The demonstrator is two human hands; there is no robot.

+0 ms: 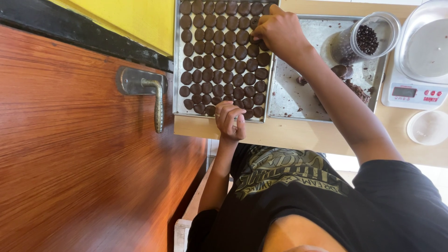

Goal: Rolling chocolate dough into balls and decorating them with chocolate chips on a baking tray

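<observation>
The right hand (280, 29) was bunched over the far right edge of the full tray (177, 56), fingertips pinched together on one of the dark round cookies (228, 51) there; the piece it pinched was mostly hidden under the fingers. Those cookies lay in close rows, filling the metal tray from its near edge to its far one. The left hand (230, 120) rested at the tray's near edge, by its right corner, fingers curled loosely inward, a ring on one of them; I could not tell whether it held anything.

Just beside that tray, touching along its right side, sat a second tray (289, 93), mostly bare metal with dark crumbs, a few loose cookies and a small heap of dough (358, 89) toward its right edge. A clear jar (368, 39) of dark chips lay tipped at its far right corner. Beyond it on the desk (298, 135) stood a white kitchen scale (413, 91) with a bowl on top, and near it a round white lid (428, 127). To the left stood a wooden door (79, 149) with a metal handle (149, 93).
</observation>
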